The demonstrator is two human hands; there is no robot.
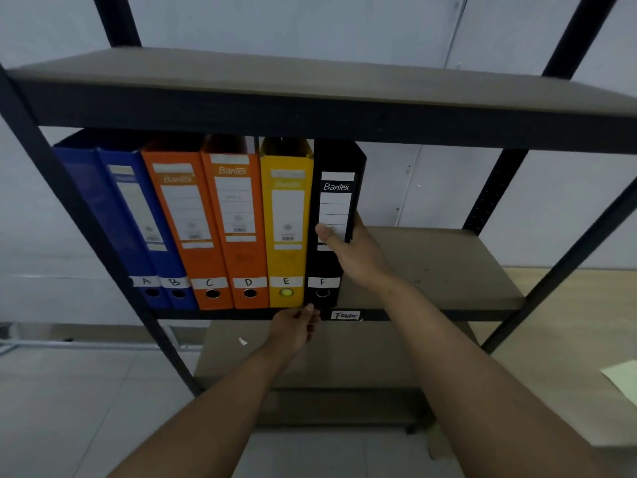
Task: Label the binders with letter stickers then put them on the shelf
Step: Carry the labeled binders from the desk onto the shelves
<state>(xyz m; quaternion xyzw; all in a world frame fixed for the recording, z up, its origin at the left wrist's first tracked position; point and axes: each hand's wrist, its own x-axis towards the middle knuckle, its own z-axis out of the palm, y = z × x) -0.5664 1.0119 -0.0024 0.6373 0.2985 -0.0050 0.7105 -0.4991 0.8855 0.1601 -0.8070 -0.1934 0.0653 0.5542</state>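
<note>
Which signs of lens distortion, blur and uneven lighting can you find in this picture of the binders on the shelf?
Head view: the wide-angle lens splays the frame post and leans the blue binders leftward; head view: their spine labels look soft, while the Bantex label on the black binder reads sharp; head view: dim, flat light, with shadow under the upper shelf board.

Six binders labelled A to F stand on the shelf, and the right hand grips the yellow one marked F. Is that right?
One detail is off: the right hand grips the black binder marked F, not a yellow one; the yellow binder is marked E. The head view shows it.
</note>
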